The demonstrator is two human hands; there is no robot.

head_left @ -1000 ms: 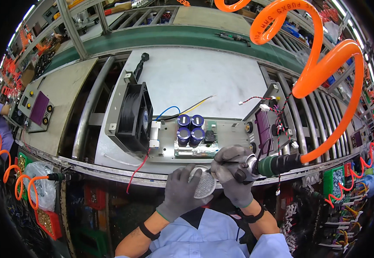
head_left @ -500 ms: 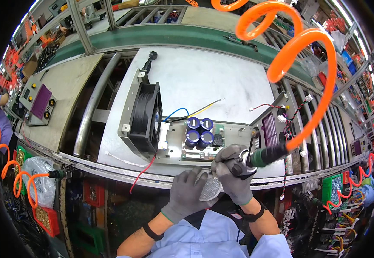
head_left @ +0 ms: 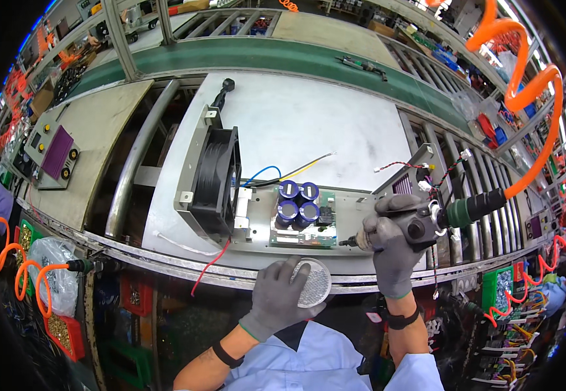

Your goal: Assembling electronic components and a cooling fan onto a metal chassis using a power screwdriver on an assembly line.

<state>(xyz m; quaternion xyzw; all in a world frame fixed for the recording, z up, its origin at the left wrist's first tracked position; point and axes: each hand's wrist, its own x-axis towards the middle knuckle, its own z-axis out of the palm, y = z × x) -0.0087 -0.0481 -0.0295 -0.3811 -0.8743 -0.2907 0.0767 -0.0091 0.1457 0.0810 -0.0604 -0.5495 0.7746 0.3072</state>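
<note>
My left hand (head_left: 279, 294), in a grey glove, grips a round, shallow white dish (head_left: 314, 284) at the front edge of the bench; small silvery pieces fill it, too fine to tell apart. My right hand (head_left: 394, 247), also gloved, is wrapped round a pneumatic screwdriver (head_left: 416, 225). Its dark bit points left, close to the near right corner of a green circuit board (head_left: 328, 240). Several blue capacitors (head_left: 298, 203) stand upright on that board. The board lies in a grey metal chassis (head_left: 257, 244), with a black fan (head_left: 218, 179) upright at its left end.
An orange coiled hose (head_left: 536, 163) runs from the screwdriver up to the right. The chassis rests on a white board (head_left: 315, 117) over rollers (head_left: 141, 163). Loose red (head_left: 210, 267) and blue wires (head_left: 261, 171) stick out of it. Red and green parts bins (head_left: 67, 335) hang at lower left.
My right hand has moved right, away from the dish, and the screwdriver now lies sideways with its bit toward the circuit board. The hose has swung right. My left hand has barely moved.
</note>
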